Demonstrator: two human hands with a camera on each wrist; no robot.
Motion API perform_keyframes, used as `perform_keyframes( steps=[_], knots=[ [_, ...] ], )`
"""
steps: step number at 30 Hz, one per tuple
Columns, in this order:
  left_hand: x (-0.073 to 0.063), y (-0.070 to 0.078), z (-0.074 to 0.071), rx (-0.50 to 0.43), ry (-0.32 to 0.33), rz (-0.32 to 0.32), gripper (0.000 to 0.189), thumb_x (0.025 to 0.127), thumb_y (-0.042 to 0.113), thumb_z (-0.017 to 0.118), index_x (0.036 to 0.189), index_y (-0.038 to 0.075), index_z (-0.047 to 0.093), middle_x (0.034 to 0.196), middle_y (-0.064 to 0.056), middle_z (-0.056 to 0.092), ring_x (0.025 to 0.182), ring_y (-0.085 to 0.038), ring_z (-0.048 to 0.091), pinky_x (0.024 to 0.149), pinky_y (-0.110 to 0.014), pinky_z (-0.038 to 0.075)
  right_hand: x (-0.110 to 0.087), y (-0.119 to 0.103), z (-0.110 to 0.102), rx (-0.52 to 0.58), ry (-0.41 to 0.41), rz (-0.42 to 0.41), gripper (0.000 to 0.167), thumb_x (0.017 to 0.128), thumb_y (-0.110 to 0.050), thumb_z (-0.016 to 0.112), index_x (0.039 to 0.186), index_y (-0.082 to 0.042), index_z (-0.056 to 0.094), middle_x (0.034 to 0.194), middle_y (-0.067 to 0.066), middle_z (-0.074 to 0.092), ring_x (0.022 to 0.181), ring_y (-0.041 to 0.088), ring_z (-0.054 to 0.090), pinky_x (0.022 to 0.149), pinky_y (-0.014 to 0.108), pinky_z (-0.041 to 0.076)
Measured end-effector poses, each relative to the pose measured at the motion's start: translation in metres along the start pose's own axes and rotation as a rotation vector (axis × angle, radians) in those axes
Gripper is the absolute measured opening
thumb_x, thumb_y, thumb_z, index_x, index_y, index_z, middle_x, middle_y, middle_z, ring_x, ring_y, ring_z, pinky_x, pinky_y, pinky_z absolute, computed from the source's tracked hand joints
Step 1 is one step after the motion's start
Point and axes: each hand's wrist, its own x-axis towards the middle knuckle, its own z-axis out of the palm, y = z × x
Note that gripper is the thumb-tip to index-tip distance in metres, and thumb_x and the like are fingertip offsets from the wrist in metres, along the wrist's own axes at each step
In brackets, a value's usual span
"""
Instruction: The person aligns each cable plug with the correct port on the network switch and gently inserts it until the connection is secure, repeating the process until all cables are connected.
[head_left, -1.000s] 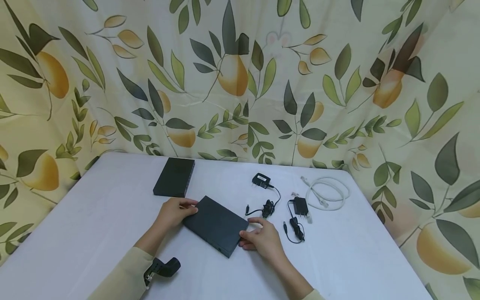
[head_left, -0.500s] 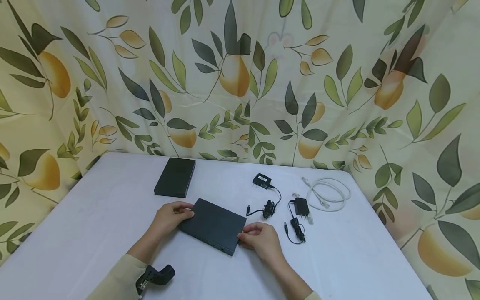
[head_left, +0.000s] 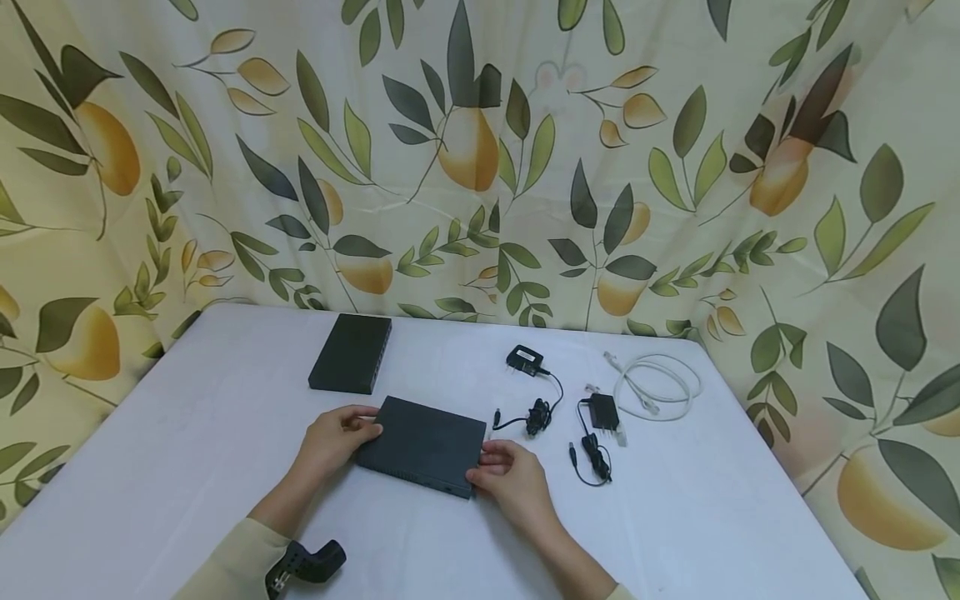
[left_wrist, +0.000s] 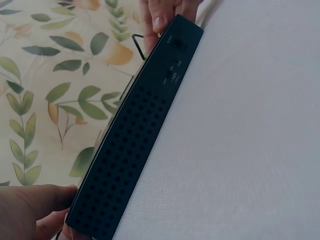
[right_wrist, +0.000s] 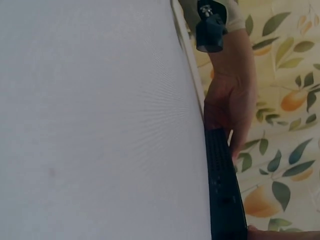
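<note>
A flat black network switch (head_left: 423,446) lies between my hands, over the near middle of the white table. My left hand (head_left: 328,443) grips its left end, thumb on top and fingers at the edge. At the right end, my right hand (head_left: 517,483) pinches the edge near the front corner. The left wrist view shows the side of the network switch (left_wrist: 125,145), with rows of vent holes and a small socket by printed marks. Its underside is hidden. In the right wrist view, the left hand (right_wrist: 232,102) holds the far end.
Another black box (head_left: 351,353) lies behind, to the left. On the right are two power adapters, one farther back (head_left: 524,360) and one nearer (head_left: 602,412), with bundled cords. A coiled white network cable (head_left: 656,387) lies at far right. A patterned curtain (head_left: 480,167) hangs behind.
Both hands have turned the network switch counterclockwise and shifted it slightly left, so its long edges run more nearly across the table. The adapters, cable and other box have stayed put.
</note>
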Motion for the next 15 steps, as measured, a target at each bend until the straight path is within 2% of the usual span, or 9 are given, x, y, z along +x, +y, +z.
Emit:
perform_keyframes(
  steps=[7,13,15],
  knots=[
    [0.0003,0.0003,-0.0011,-0.056,-0.025,-0.029,0.034,0.087,0.015,0.073,0.120,0.004,0.069,0.093,-0.006,0.070,0.077,-0.016,0.059,0.062,-0.025,0.049,0.0060,0.0025,0.0026,0.004,0.032,-0.023,0.041,0.082,0.003,0.073,0.121,0.007,0.063,0.105,0.018,0.070,0.089,0.021,0.072,0.071,0.025,0.060],
    [0.0000,0.0029,-0.0070,-0.059,-0.087,-0.037,0.038,0.088,0.012,0.072,0.125,0.003,0.066,0.100,-0.008,0.069,0.086,-0.017,0.062,0.064,-0.026,0.056,0.0091,0.0026,0.0031,0.047,0.038,-0.021,0.040,0.084,0.003,0.071,0.123,0.008,0.062,0.112,0.022,0.069,0.090,0.022,0.071,0.071,0.027,0.061],
    [0.0004,0.0029,-0.0087,-0.064,-0.104,-0.038,0.040,0.088,0.012,0.072,0.126,0.003,0.065,0.102,-0.009,0.068,0.084,-0.017,0.063,0.064,-0.027,0.057,0.0090,0.0023,0.0033,0.061,0.041,-0.024,0.039,0.085,0.003,0.071,0.122,0.008,0.063,0.113,0.023,0.069,0.091,0.023,0.071,0.071,0.028,0.061]
  ],
)
